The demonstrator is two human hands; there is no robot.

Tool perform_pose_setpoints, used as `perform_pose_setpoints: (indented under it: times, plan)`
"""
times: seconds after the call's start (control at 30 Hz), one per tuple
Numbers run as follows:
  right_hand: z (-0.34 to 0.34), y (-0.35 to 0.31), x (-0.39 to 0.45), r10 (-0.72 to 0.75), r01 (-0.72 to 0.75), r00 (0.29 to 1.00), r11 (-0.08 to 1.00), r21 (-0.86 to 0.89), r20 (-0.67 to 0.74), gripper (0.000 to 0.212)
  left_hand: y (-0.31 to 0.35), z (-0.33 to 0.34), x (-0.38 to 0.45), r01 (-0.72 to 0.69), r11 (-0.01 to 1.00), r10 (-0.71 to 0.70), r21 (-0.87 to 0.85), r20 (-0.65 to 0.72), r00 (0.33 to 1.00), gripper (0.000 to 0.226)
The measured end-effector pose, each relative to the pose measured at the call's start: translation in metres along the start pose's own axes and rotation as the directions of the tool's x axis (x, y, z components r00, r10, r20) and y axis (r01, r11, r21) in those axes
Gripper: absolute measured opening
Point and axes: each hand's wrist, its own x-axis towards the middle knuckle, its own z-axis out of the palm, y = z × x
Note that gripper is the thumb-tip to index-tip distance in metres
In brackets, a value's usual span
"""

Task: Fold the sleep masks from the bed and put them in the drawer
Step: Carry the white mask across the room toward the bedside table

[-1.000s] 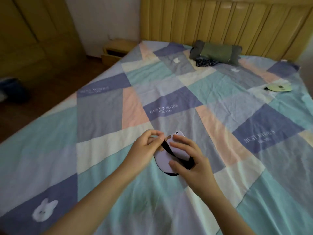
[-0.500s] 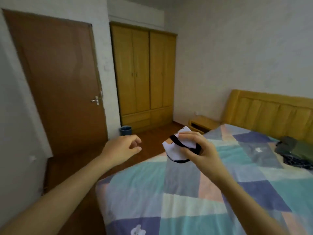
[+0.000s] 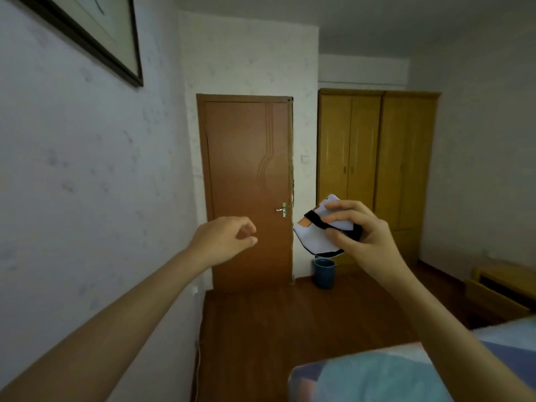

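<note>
Your right hand (image 3: 358, 232) pinches a folded sleep mask (image 3: 317, 231) between thumb and fingers, its black strap wrapped across the white fabric, carried at chest height in front of the closed brown door (image 3: 249, 187). Your left hand (image 3: 224, 238) is empty, fingers loosely curled and partly spread, apart from the mask and reaching forward. The fold looks done, so the step in hand appears to be the carry to the drawer; no open drawer shows in view, and the low wooden nightstand (image 3: 499, 291) at the far right, beside the bed (image 3: 377, 375), is one candidate, though you cannot tell from here. The next move likely calls for keeping the pinch firm so the fold does not spring open, while the free hand finds and pulls a drawer. A small tan patch sits at the mask's edge, but no writing on it can be read. No brand or label is legible anywhere: the framed picture (image 3: 95, 33) upper left, the yellow wardrobe (image 3: 377, 169) and the blue bin (image 3: 324, 272) by the door carry none visible.
</note>
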Motion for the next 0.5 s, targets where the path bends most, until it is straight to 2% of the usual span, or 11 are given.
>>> perform_pose_setpoints:
  times: [0.2, 0.4, 0.5]
  plan:
    - [0.075, 0.064, 0.083, 0.007, -0.008, 0.999, 1.000, 0.008, 0.047, 0.023, -0.086, 0.009, 0.066, 0.010, 1.000, -0.010, 0.017, -0.026, 1.000, 0.030]
    - [0.133, 0.168, 0.179, -0.020, 0.014, 0.993, 0.999, 0.049, 0.113, 0.019, -0.164, 0.037, 0.162, 0.031, 0.995, -0.019, 0.095, -0.128, 0.992, 0.031]
    - [0.161, 0.225, 0.237, -0.049, 0.040, 0.993, 0.996, 0.081, 0.110, 0.022, -0.202, 0.045, 0.213, 0.115, 0.993, -0.111, 0.020, -0.133, 0.985, 0.029]
